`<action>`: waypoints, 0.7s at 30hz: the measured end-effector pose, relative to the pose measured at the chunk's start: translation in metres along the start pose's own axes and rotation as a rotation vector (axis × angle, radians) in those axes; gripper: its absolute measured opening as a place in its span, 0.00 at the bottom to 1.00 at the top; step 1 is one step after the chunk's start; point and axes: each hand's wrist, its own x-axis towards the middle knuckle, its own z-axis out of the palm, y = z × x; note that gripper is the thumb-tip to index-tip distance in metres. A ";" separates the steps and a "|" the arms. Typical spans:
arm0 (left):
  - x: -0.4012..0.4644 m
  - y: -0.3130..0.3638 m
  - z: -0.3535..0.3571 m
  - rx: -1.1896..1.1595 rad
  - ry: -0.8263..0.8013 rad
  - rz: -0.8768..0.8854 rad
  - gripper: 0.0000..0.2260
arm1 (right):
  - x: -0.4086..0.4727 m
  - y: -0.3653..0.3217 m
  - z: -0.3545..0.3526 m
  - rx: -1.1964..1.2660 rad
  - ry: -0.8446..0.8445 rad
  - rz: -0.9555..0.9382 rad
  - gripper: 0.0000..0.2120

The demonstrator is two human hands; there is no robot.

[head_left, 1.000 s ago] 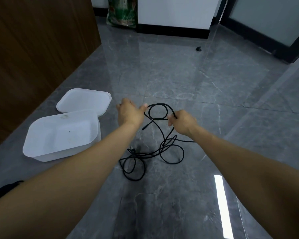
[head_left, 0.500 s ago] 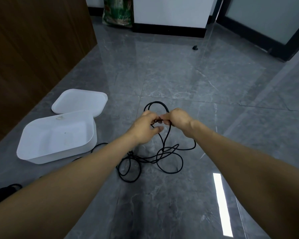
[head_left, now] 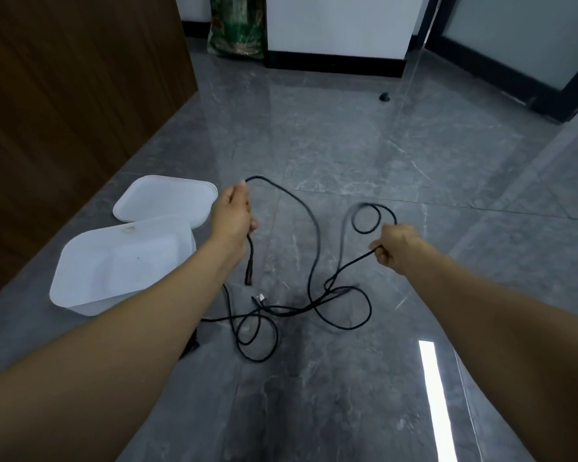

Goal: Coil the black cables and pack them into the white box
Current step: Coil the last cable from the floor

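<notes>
Cable (head_left: 314, 235) is stretched between two hands above the grey floor (head_left: 347, 155). The left hand (head_left: 233, 215) is closed around one stretch of it, with the plug end (head_left: 248, 278) hanging below the grip. The right hand (head_left: 396, 246) is closed on another stretch, and a small loop (head_left: 367, 216) is held up beyond its knuckles. The rest of the cable is left in loose tangles (head_left: 264, 321) on the floor between the forearms. The white box (head_left: 121, 271) is seen open on the floor just left of the left forearm, and its lid (head_left: 166, 201) is laid flat beyond it, touching its far edge.
</notes>
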 end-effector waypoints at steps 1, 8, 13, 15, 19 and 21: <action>0.001 0.003 -0.004 -0.043 0.029 -0.006 0.16 | -0.002 0.000 -0.001 0.115 -0.008 0.002 0.18; -0.004 0.019 -0.025 0.082 -0.046 0.032 0.15 | -0.012 -0.019 -0.002 -0.544 0.117 -0.107 0.12; -0.014 0.028 -0.020 0.152 -0.284 0.105 0.14 | -0.053 -0.043 0.043 -0.109 -0.094 -0.428 0.28; -0.019 0.031 -0.018 0.135 -0.345 0.097 0.14 | -0.069 -0.054 0.064 -0.174 -0.259 -0.588 0.30; -0.020 0.038 -0.022 -0.011 -0.358 0.031 0.14 | -0.078 -0.054 0.085 -0.127 -0.362 -0.605 0.08; -0.017 0.041 -0.029 -0.076 -0.339 -0.021 0.15 | -0.072 -0.050 0.081 -0.075 -0.367 -0.602 0.08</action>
